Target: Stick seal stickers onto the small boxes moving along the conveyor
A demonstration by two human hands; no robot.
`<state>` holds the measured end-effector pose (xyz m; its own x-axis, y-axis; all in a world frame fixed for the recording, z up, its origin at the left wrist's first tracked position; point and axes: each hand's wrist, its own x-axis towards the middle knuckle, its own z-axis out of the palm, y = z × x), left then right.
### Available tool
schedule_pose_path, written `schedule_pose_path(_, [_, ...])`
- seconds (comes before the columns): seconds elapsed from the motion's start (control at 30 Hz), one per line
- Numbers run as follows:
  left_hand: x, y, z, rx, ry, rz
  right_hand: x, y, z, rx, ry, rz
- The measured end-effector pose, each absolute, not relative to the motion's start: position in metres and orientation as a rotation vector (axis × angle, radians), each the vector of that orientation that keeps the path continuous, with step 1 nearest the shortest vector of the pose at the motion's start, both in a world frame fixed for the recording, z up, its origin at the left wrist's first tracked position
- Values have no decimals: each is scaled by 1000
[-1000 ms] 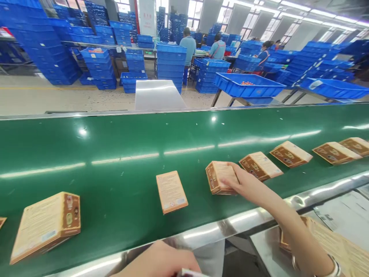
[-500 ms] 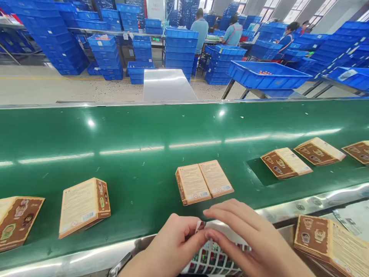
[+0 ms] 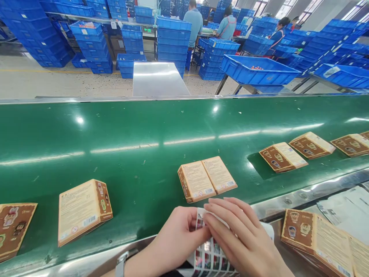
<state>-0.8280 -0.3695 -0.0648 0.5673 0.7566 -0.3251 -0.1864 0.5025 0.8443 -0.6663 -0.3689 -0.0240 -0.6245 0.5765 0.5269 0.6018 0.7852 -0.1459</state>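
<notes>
At the near edge of the belt, my left hand is closed on the upper edge of a sticker sheet with rows of small shiny stickers on white backing. My right hand curves over the same sheet, its fingers close together against the upper edge and meeting my left fingertips. Its thumb is hidden, as is whatever is between the fingertips. Just beyond my hands, two cream-and-brown boxes lie side by side on the green conveyor belt.
To the left on the belt are a box and another cut by the frame. Several boxes lie farther right. Boxes and white sheets are at my near right. Blue crates and people stand beyond the belt.
The sticker sheet has tilted up, showing more of its left edge. My right fingers have come down over it and closer together. The view has shifted slightly.
</notes>
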Motion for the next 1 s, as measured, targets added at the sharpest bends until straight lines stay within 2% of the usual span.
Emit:
schedule_pose_path(0.13, [-822, -364, -65, 944, 874, 662, -643, -350, -22, -1139, -2187, 355])
schedule_pose_path(0.27, [-808, -358, -59, 1652, 1091, 672, -609, -299, -35, -1630, -1597, 742])
schedule_pose_path(0.4, [-789, -343, -63, 2189, 1013, 739, -593, -260, -59, -1738, -1261, 1009])
schedule_pose_path(0.57, [-777, -322, -73, 2299, 988, 533, -588, -255, -73, -1756, -1234, 1002])
schedule_pose_path(1.0, [-756, -304, -59, 2250, 940, 400, -566, -247, -73, -1840, -1324, 825])
